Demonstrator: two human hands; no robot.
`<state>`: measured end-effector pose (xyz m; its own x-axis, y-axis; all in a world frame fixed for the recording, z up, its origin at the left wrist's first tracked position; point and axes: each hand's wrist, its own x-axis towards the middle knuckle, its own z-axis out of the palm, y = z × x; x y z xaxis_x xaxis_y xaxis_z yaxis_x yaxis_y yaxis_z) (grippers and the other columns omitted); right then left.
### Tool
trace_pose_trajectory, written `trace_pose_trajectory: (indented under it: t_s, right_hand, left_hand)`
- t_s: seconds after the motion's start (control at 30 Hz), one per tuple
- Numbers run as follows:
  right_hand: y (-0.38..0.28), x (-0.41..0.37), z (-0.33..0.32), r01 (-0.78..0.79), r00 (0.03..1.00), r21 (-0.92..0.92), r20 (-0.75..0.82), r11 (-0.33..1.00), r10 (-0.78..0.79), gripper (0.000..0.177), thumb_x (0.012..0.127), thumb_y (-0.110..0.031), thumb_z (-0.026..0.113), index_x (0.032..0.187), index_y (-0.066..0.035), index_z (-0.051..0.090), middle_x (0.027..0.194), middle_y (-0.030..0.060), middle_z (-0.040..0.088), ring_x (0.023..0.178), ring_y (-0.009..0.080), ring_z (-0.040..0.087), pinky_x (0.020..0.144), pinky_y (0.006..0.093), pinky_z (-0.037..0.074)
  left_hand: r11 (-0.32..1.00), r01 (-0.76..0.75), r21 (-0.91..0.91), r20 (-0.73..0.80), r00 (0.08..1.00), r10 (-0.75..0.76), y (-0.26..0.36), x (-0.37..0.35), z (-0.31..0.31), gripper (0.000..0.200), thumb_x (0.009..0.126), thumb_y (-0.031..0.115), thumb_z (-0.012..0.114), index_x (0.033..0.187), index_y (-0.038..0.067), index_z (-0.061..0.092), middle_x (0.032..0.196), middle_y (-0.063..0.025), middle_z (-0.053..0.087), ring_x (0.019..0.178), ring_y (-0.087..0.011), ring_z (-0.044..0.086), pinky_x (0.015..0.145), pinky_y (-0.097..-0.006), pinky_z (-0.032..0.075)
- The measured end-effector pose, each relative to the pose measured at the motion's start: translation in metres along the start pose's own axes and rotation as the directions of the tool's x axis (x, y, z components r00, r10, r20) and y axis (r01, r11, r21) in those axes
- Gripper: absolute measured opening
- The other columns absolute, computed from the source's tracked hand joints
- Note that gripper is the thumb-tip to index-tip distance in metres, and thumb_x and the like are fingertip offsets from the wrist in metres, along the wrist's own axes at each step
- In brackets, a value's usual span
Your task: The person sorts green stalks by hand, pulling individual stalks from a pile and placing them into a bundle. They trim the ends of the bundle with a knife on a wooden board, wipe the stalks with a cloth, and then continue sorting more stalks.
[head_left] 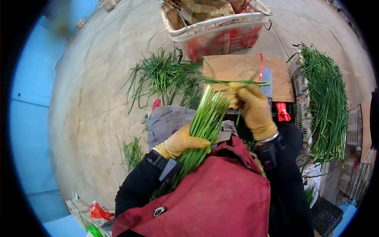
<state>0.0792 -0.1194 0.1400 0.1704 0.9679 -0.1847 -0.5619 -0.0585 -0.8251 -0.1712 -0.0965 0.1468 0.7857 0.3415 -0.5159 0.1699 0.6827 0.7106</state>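
My left hand [181, 143], in a yellow glove, is wrapped around a thick bunch of garlic chives [206, 118]. The pale cut ends point up and away, and the green leaves run down toward my left forearm. Just right of the bunch's pale ends, my right hand [252, 108], also gloved and partly smeared by motion, is closed on a few loose chive stalks [217, 81] lying crosswise. Behind those stalks lies a brown board [233, 65] with a grey metal plate [267, 85] and a red strip of tape [260, 65].
A white-and-red plastic crate [221, 37] holding brown paper stands ahead. Loose chives [166, 75] lie on the concrete floor at left. At right, a long crate [301, 102] is heaped with chives [325, 104]. A red plastic bundle [282, 112] hangs by the board.
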Motion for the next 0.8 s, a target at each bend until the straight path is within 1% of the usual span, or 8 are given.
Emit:
trace_pose_trajectory:
  t_s: [0.1,0.13,0.23,0.33,0.43,0.53,0.67,0.8]
  right_hand:
    - [-0.016,-0.015,-0.042,0.224,0.974,-0.174,0.073,0.959,-0.214,0.019,0.089,-0.006,0.059,0.105,0.000,0.068,0.095,0.0069,0.068,0.085,0.0163,0.063,0.076,0.0289,0.050]
    - [-0.024,-0.024,-0.056,0.130,0.978,-0.362,0.198,0.923,-0.060,0.022,0.088,-0.006,0.058,0.107,0.000,0.068,0.099,0.0080,0.068,0.087,0.0151,0.062,0.079,0.0299,0.050]
    - [0.001,-0.033,-0.115,0.591,0.782,-0.804,0.591,0.068,0.195,0.026,0.088,-0.007,0.057,0.111,-0.002,0.067,0.100,0.0084,0.068,0.086,0.0123,0.061,0.080,0.0276,0.048]
    - [0.011,-0.036,-0.114,0.442,0.885,-0.836,0.466,0.325,-0.004,0.028,0.090,-0.012,0.057,0.114,-0.003,0.067,0.097,0.0070,0.068,0.082,0.0102,0.061,0.075,0.0241,0.048]
    - [-0.008,-0.029,-0.056,-0.133,0.957,-0.705,0.092,0.697,0.275,0.029,0.091,-0.015,0.059,0.115,-0.002,0.067,0.095,0.0049,0.068,0.079,0.0108,0.061,0.071,0.0234,0.049]
    - [0.023,-0.018,-0.027,0.007,0.989,-0.575,0.127,0.818,0.081,0.031,0.093,-0.020,0.060,0.116,0.000,0.064,0.093,0.0037,0.067,0.071,0.0113,0.060,0.066,0.0251,0.050]
    - [0.019,-0.018,-0.001,0.491,0.845,-0.700,0.240,0.518,-0.477,0.031,0.089,-0.016,0.062,0.115,-0.001,0.061,0.086,0.0099,0.064,0.071,0.0229,0.062,0.066,0.0331,0.051]
    - [0.014,-0.009,0.007,0.447,0.890,-0.877,0.456,0.178,0.011,0.038,0.076,-0.010,0.068,0.113,-0.004,0.062,0.098,0.0181,0.061,0.092,0.0391,0.059,0.076,0.0413,0.049]
  left_hand:
    - [0.999,-0.005,-0.042,0.001,1.000,0.005,0.001,-0.003,-0.006,0.073,0.078,0.015,0.075,0.141,0.001,0.041,0.122,-0.0167,0.061,0.099,-0.0249,0.065,0.084,-0.0343,0.054]
    - [0.994,-0.028,-0.106,0.009,1.000,0.029,0.000,-0.004,-0.007,0.070,0.080,0.016,0.072,0.141,0.001,0.041,0.122,-0.0178,0.061,0.099,-0.0261,0.065,0.085,-0.0348,0.054]
    - [0.968,-0.072,-0.239,0.038,0.996,0.083,-0.002,-0.003,-0.007,0.064,0.083,0.019,0.065,0.140,0.000,0.042,0.125,-0.0208,0.060,0.098,-0.0296,0.066,0.088,-0.0363,0.053]
    - [0.961,-0.051,-0.270,0.056,0.996,0.069,0.001,-0.001,-0.005,0.063,0.084,0.023,0.061,0.139,-0.001,0.043,0.128,-0.0231,0.057,0.098,-0.0314,0.066,0.090,-0.0372,0.052]
    - [0.952,-0.017,-0.306,0.028,0.999,0.027,0.003,-0.005,0.002,0.066,0.082,0.025,0.061,0.139,-0.002,0.042,0.129,-0.0238,0.056,0.098,-0.0309,0.066,0.090,-0.0373,0.052]
    - [0.953,-0.033,-0.300,0.030,0.999,0.044,0.006,-0.003,0.005,0.067,0.080,0.026,0.061,0.137,-0.003,0.043,0.126,-0.0230,0.058,0.096,-0.0302,0.067,0.089,-0.0371,0.053]
    - [0.960,-0.066,-0.272,-0.064,0.997,0.050,-0.003,-0.004,0.005,0.065,0.080,0.026,0.061,0.135,-0.003,0.045,0.120,-0.0203,0.061,0.096,-0.0281,0.067,0.084,-0.0351,0.054]
    - [0.958,-0.104,-0.267,-0.118,0.990,0.074,-0.003,-0.006,0.014,0.061,0.080,0.024,0.060,0.134,0.000,0.046,0.114,-0.0155,0.062,0.092,-0.0239,0.066,0.080,-0.0337,0.055]
